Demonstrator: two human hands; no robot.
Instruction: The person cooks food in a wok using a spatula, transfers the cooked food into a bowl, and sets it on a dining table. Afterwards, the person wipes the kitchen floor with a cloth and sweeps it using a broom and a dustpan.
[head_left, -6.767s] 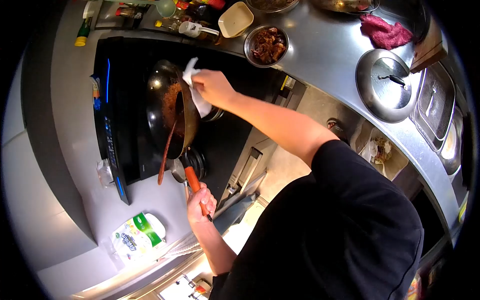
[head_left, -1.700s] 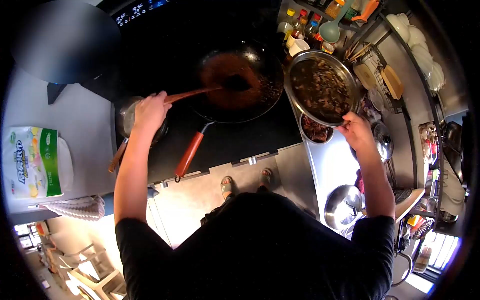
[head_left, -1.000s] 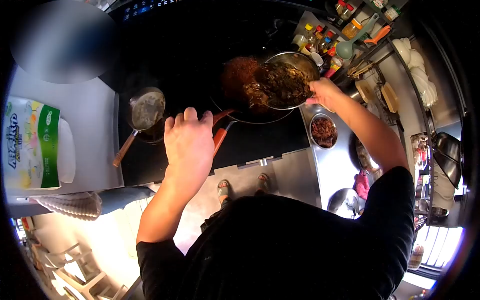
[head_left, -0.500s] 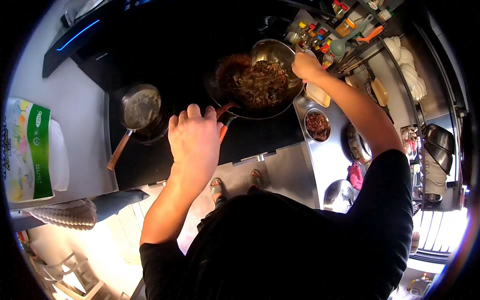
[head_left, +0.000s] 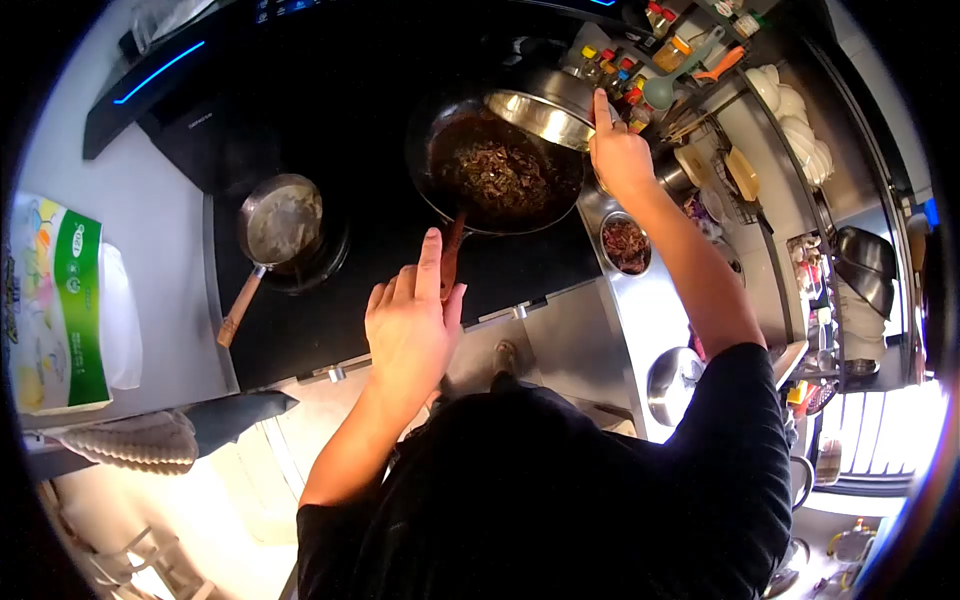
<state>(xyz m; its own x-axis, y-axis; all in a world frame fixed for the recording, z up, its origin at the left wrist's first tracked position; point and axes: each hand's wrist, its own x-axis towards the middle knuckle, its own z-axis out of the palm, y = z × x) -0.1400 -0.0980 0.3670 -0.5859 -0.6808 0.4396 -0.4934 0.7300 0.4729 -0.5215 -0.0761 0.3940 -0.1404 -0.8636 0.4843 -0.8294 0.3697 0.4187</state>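
Black stovetop (head_left: 300, 342) fills my remote view, with a tipped steel bowl (head_left: 548, 112) over a wok (head_left: 432, 160) of dark chopped food (head_left: 500, 175).
Leftmost I see a white-and-green pack (head_left: 70, 315), then a saucepan (head_left: 283, 222). Next, the left hand (head_left: 408, 325) stretches its forefinger along a reddish-brown handle (head_left: 452, 252), visible between finger and thumb; I cannot tell whether the hidden fingers wrap it. Food lies in the wok's bottom. Over the wok's right side, the right hand (head_left: 620, 158) is clamped on the steel bowl, forefinger extended; near its forearm sits a small bowl (head_left: 609, 262) of reddish-brown pieces.
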